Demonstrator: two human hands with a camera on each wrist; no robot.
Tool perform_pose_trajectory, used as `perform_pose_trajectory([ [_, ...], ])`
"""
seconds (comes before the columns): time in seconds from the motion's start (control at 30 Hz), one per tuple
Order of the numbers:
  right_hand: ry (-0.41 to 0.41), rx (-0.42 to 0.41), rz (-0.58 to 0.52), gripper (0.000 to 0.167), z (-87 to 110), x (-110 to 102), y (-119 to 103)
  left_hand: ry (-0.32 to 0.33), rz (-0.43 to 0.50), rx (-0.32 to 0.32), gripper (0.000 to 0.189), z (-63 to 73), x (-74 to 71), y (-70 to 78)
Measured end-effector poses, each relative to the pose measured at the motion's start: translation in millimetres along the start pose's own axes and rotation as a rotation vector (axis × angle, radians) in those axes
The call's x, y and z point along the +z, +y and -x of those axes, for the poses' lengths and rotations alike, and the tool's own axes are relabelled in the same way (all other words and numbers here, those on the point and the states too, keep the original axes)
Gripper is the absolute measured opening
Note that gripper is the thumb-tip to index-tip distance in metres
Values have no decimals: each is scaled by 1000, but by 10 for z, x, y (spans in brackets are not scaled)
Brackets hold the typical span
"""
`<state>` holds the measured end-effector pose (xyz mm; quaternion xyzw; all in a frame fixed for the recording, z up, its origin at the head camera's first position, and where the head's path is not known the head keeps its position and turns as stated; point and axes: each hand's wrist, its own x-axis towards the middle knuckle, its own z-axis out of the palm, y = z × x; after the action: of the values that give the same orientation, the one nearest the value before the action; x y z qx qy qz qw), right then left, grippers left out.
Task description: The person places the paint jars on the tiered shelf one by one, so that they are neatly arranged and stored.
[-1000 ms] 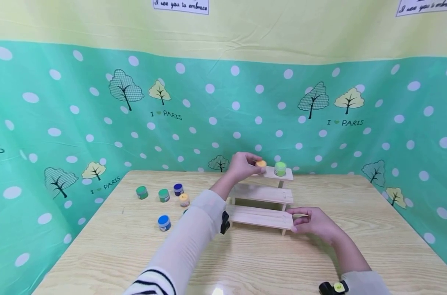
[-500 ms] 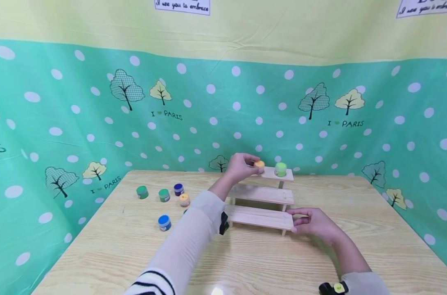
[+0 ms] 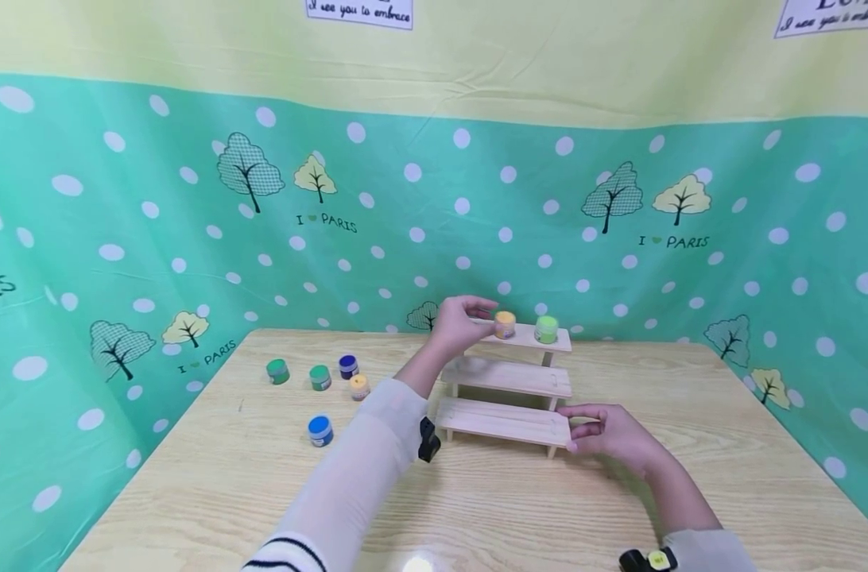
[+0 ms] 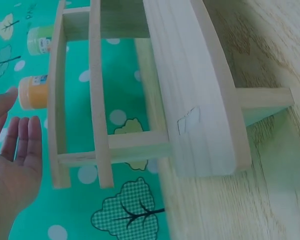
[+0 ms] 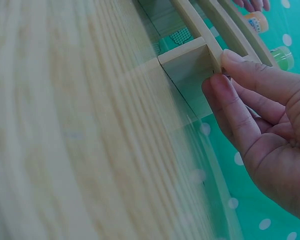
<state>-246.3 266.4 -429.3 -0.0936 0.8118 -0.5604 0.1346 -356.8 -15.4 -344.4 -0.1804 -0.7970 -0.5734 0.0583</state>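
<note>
A three-tier wooden shelf stand (image 3: pixel 505 421) is on the table, its steps rising toward the back. On its top tier an orange paint jar (image 3: pixel 505 324) stands upright, left of a light green paint jar (image 3: pixel 546 329). My left hand (image 3: pixel 463 326) is just left of the orange jar, fingers parted and relaxed. In the left wrist view, the thumb of my left hand (image 4: pixel 15 160) is right by the jar's lid, and nothing is in its grasp. My right hand (image 3: pixel 613 435) pinches the right end of the lowest tier between thumb and fingers, as the right wrist view also shows.
Left on the table (image 3: pixel 212 477) are two green jars (image 3: pixel 278 371) (image 3: pixel 320 377), a dark blue jar (image 3: pixel 348 366), another orange jar (image 3: pixel 359 387) and a blue jar (image 3: pixel 320 430). Behind the table hangs a green dotted cloth (image 3: pixel 377 262).
My left hand has let go of the orange paint jar and drawn slightly left, leaving it on the top tier. My right hand has stayed at the lowest tier.
</note>
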Motion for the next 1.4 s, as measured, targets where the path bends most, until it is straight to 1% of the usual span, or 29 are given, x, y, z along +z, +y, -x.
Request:
perform_pose_trajectory([
  [0.07, -7, -6, -9, 65, 1, -3, 5, 11, 3, 8, 28, 23, -21, 14],
  [0.27, -8, 1, -26, 65, 2, -5, 10, 37, 32, -12, 27, 103, -97, 29],
  [0.33, -8, 3, -31, 65, 4, -5, 7, 39, 42, -7, 27, 124, -119, 17],
  [0.5, -19, -11, -33, 64, 7, -3, 3, 43, 35, 37, 28, 177, -176, -33],
  [0.73, -37, -20, -59, 64, 6, -6, 9, 60, 68, 132, 28, 297, -285, -67],
  [0.83, -43, -31, -54, 65, 5, -7, 9, 65, 72, 146, 28, 356, -332, -67],
  [1.03, -26, -4, -45, 65, 1, -2, 8, 47, 52, 179, 31, 482, -403, -73],
  [1.1, -22, 1, -47, 64, 1, 0, 7, 39, 51, 180, 32, 524, -424, -84],
  [1.23, -24, 4, -49, 63, -3, 0, 9, 22, 66, 159, 35, 601, -469, -98],
  [1.4, -28, 1, -51, 64, -3, -6, 9, -22, 73, 140, 43, 682, -525, -105],
])
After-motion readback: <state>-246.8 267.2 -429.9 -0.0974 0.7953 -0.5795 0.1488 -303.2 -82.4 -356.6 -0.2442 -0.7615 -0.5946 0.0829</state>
